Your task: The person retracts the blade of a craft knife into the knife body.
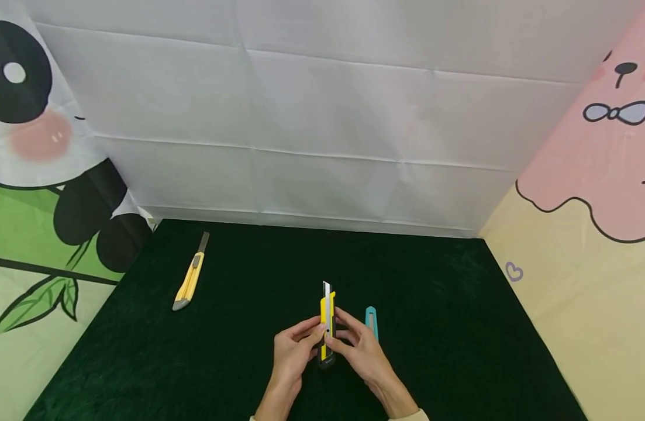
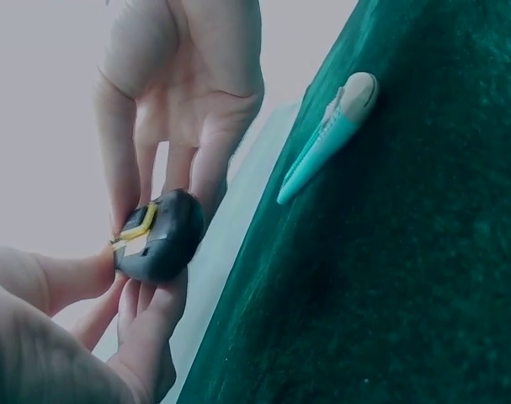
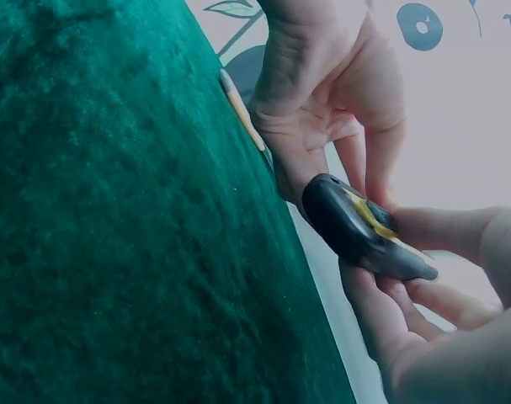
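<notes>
Both hands hold a yellow and black box cutter (image 1: 323,310) upright above the dark green cloth, low in the middle of the head view. A bright metal strip (image 1: 328,304) runs along its face, its top end standing above the case. My left hand (image 1: 290,354) pinches the cutter from the left, thumb on the front. From the other side my right hand (image 1: 366,355) grips it, thumb tip near the strip's lower end. The cutter's rounded black end (image 2: 175,240) faces the camera in the left wrist view. Fingers partly cover the case.
A teal cutter (image 1: 372,320) lies just beyond my right hand, partly hidden by it. On the far left of the green cloth (image 1: 448,351) lies a pale yellow box cutter (image 1: 192,278), blade out. A white sheet (image 1: 322,117) hangs behind; printed cloths flank both sides.
</notes>
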A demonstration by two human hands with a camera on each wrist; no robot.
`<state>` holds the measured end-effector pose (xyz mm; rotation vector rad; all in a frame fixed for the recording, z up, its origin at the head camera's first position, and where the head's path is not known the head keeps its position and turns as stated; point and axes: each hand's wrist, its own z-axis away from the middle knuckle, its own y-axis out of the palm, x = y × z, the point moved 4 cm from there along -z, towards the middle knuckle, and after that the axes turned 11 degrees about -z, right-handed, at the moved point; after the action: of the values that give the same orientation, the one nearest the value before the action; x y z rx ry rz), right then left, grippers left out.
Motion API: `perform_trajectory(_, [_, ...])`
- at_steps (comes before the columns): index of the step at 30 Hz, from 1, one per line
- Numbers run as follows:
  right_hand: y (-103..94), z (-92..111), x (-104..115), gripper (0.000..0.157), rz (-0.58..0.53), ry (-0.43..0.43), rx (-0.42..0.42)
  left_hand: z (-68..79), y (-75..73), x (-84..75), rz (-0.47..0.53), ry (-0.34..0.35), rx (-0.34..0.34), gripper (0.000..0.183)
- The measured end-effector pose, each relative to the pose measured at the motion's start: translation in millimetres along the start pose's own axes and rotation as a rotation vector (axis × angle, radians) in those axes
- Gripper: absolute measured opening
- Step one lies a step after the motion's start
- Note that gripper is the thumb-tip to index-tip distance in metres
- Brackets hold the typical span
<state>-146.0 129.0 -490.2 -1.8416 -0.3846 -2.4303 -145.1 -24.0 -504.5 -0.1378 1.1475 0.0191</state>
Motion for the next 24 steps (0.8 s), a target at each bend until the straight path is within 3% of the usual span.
perform_trajectory(24, [-6.1, 1.1, -1.0, 0.076, 0.005, -0.017, 0.05, 0.4, 2.2, -1.1, -0.036, 0.003, 0.031, 0.034])
